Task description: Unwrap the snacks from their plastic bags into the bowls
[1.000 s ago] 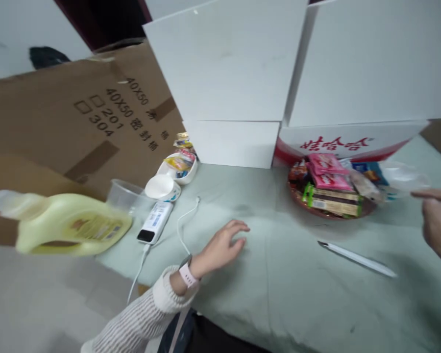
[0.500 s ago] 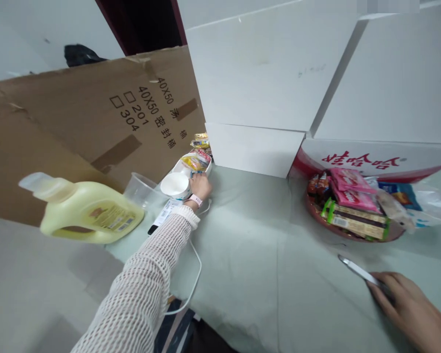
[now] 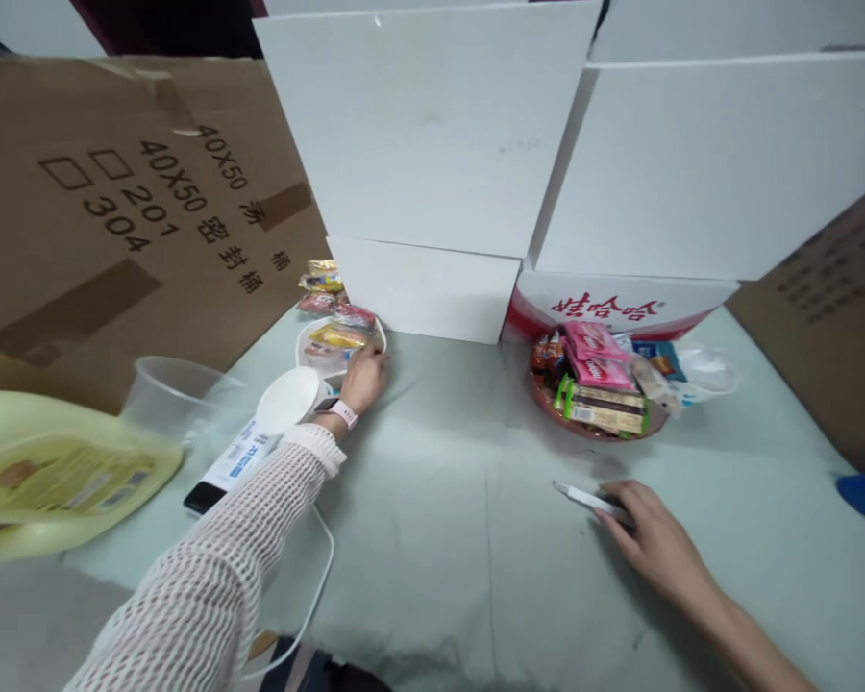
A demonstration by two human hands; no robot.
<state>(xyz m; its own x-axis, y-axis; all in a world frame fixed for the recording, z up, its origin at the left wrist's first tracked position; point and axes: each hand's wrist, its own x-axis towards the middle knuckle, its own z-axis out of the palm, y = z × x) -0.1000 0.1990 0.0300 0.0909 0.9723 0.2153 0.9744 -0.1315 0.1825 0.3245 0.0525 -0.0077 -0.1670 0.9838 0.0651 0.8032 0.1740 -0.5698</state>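
Pale green surface point(image 3: 476, 500) backed by white boxes point(image 3: 432, 125): left hand point(image 3: 364, 377) at far left, grip closing on white snack bowl point(image 3: 309, 336) rim, right hand point(image 3: 653, 543) flat on silver pen point(image 3: 583, 497), grip apart; reaching step, firmer hold probably needed.

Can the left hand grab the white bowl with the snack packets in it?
Probably yes. The left hand already rests against the near rim of the white snack bowl, with nothing between them. The white cup sits beside the wrist, not in the way.
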